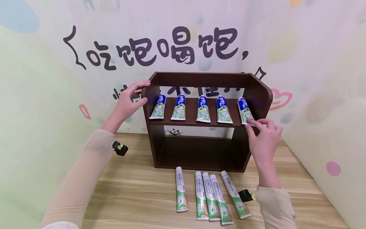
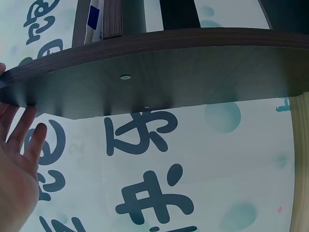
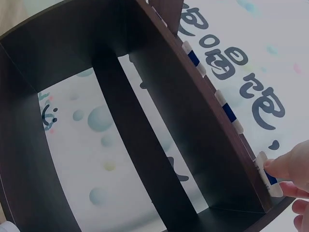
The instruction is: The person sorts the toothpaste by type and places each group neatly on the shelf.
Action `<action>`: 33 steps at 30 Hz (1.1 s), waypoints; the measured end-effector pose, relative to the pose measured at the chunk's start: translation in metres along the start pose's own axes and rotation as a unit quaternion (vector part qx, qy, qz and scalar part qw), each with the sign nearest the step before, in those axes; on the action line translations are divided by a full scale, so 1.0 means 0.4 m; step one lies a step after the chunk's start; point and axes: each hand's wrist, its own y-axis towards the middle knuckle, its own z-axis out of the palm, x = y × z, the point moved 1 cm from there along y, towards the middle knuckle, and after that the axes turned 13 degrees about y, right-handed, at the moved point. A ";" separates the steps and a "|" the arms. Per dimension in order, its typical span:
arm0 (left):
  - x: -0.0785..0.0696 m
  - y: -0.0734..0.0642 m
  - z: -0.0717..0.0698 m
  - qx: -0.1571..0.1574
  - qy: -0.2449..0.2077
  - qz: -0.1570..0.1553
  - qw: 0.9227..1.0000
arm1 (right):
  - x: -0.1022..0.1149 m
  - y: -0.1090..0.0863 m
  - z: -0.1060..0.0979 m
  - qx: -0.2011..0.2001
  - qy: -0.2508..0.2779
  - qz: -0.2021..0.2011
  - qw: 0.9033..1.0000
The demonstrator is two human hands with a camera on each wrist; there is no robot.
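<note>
Several blue, white and green toothpaste tubes stand in a spaced row on the upper shelf, leaning back. At the row's right end, my right hand (image 1: 265,138) pinches the lower end of a toothpaste tube (image 1: 245,109) between thumb and fingers. The right wrist view shows the thumb on the flat end of that tube (image 3: 265,175). My left hand (image 1: 128,100) touches the left side panel of the dark brown shelf (image 1: 200,79), its fingers extended. In the left wrist view, the left hand's fingers (image 2: 24,123) lie against the panel's outer face.
Several white and green toothpaste tubes (image 1: 180,189) lie on the wooden table (image 1: 137,184) in front of the shelf unit, one apart on the left and one angled on the right. The lower compartment (image 1: 197,152) shows a bare board. A printed wall (image 1: 114,25) stands close behind.
</note>
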 end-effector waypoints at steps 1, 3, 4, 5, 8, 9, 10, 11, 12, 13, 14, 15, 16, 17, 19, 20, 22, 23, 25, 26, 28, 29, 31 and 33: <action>0.002 0.000 0.001 0.000 0.001 -0.001 1.000 | 0.000 0.000 0.001 -0.001 0.000 0.002 1.000; 0.005 0.000 0.002 0.000 0.003 -0.002 1.000 | 0.001 -0.001 0.003 0.000 -0.001 0.007 1.000; 0.006 0.001 0.002 0.000 0.005 -0.003 1.000 | 0.002 -0.002 0.003 0.002 -0.002 0.010 1.000; 0.007 0.001 0.003 0.001 0.006 -0.004 1.000 | 0.003 -0.003 0.004 0.004 -0.003 0.014 1.000; 0.008 0.001 0.003 0.001 0.005 -0.004 1.000 | 0.007 -0.005 0.005 0.011 -0.006 0.024 1.000; 0.008 0.001 0.003 0.001 0.003 -0.003 1.000 | 0.008 -0.006 0.006 0.012 -0.006 0.028 1.000; 0.008 0.001 0.003 0.001 0.002 -0.003 1.000 | 0.010 -0.006 0.007 0.011 -0.006 0.032 0.999; 0.008 0.001 0.003 0.001 0.000 -0.003 1.000 | 0.011 -0.005 0.009 0.010 -0.005 0.035 0.999; 0.008 0.000 0.003 0.001 -0.001 -0.002 1.000 | 0.013 -0.004 0.011 0.008 -0.004 0.038 0.999; 0.008 0.000 0.003 0.001 -0.002 -0.002 1.000 | 0.014 -0.003 0.012 0.005 -0.003 0.040 0.999; 0.008 0.000 0.003 0.001 -0.003 -0.001 1.000 | 0.015 -0.002 0.014 0.001 -0.003 0.043 0.999; 0.007 0.000 0.003 0.001 -0.003 -0.001 1.000 | 0.015 -0.001 0.015 -0.003 -0.004 0.044 0.999; 0.007 0.000 0.003 0.001 -0.004 0.000 1.000 | 0.015 0.001 0.017 -0.006 -0.008 0.045 0.999; 0.007 0.000 0.003 0.001 -0.005 0.000 1.000 | 0.014 0.002 0.018 -0.008 -0.011 0.045 0.999; 0.006 0.001 0.003 0.000 -0.007 0.001 1.000 | 0.013 0.005 0.020 -0.010 -0.018 0.044 0.999; 0.005 0.001 0.003 0.000 -0.007 0.001 1.000 | 0.012 0.006 0.021 -0.012 -0.022 0.044 0.999; 0.005 0.002 0.004 0.000 -0.009 0.003 1.000 | 0.011 0.007 0.024 -0.013 -0.028 0.045 0.999; 0.004 0.002 0.004 0.000 -0.010 0.003 1.000 | 0.011 0.007 0.025 -0.015 -0.030 0.045 0.998; 0.004 0.002 0.004 -0.001 -0.011 0.003 1.000 | 0.011 0.007 0.027 -0.019 -0.034 0.044 0.998; 0.004 0.003 0.004 -0.001 -0.010 0.002 1.000 | 0.011 0.006 0.028 -0.021 -0.036 0.043 0.998; 0.004 0.003 0.004 -0.002 -0.010 0.001 1.000 | 0.011 0.007 0.031 -0.026 -0.039 0.039 0.998; 0.004 0.003 0.003 -0.002 -0.009 0.001 1.000 | 0.011 0.007 0.032 -0.028 -0.039 0.037 0.998; 0.005 0.004 0.002 0.000 -0.006 0.001 1.000 | 0.010 0.009 0.035 -0.033 -0.039 0.034 0.998; 0.007 0.006 0.000 0.004 -0.001 0.003 1.000 | 0.008 0.010 0.037 -0.034 -0.039 0.032 0.998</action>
